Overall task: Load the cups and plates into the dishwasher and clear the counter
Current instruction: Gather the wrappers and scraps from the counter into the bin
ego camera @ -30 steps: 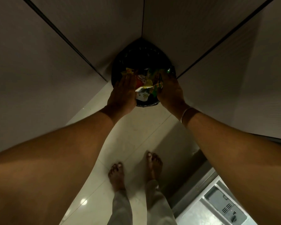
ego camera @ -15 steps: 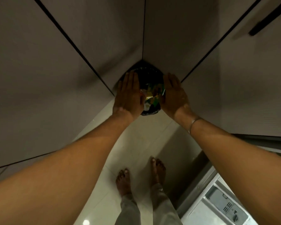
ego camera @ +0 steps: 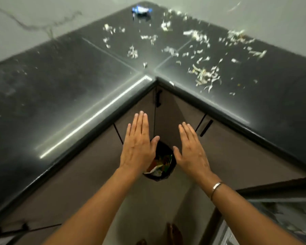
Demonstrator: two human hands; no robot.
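Both hands, the left hand [ego camera: 137, 147] and the right hand [ego camera: 191, 152], are flat, open and empty above the bin [ego camera: 162, 174] full of wrappers [ego camera: 160, 165], below the dark counter [ego camera: 78, 89] with scraps [ego camera: 204, 75].

Bin [ego camera: 159, 176] mostly hidden behind both hands; only a slice of coloured wrappers [ego camera: 162, 164] was seen. Blue object [ego camera: 141, 12] on counter [ego camera: 60, 82] was motion-blurred, unidentifiable. Scraps [ego camera: 204, 76] were too smeared to identify. Dishwasher [ego camera: 281, 218] was cut off at the right edge.
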